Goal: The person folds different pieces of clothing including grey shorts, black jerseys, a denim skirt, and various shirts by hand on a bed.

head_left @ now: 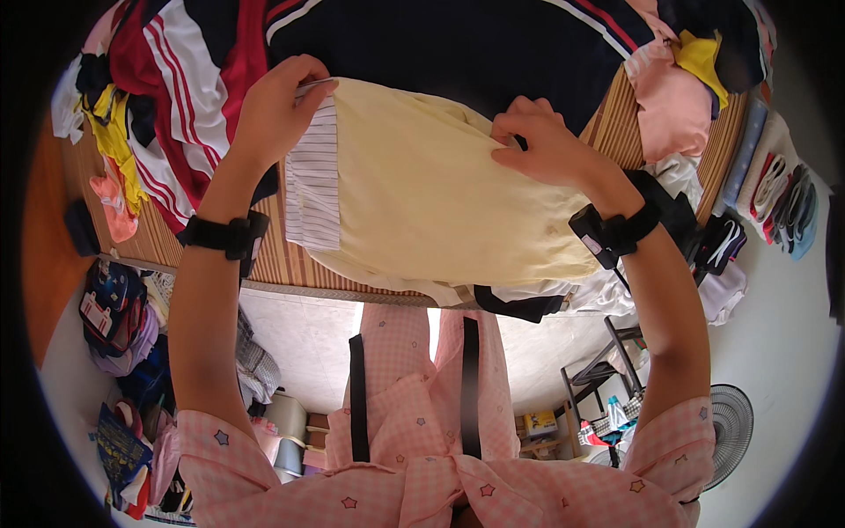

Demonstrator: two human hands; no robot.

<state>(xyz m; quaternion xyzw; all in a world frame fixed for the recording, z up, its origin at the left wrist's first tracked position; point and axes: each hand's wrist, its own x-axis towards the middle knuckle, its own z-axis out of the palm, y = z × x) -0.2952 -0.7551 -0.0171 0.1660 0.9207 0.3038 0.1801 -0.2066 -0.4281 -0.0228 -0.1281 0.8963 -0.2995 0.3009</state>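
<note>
A pale yellow garment (431,194) with a white, dark-striped band (312,180) at its left end lies spread over the near part of the table. My left hand (280,110) is closed on the far left corner of it, thumb and fingers pinching the cloth where the band meets the yellow. At the far right edge, my right hand (546,145) has its fingers curled in and the thumb against the yellow cloth. Just beyond both hands lies a dark navy garment (422,48) with red and white trim. Each wrist wears a black strap with a small box.
On the slatted brown table (264,238), a red, white and navy striped garment (180,88) lies left, with yellow and coral pieces. Pink clothing (673,106) sits right, near folded stacks (775,189). Below are a backpack (110,308), a black rack (607,361) and a fan (729,431).
</note>
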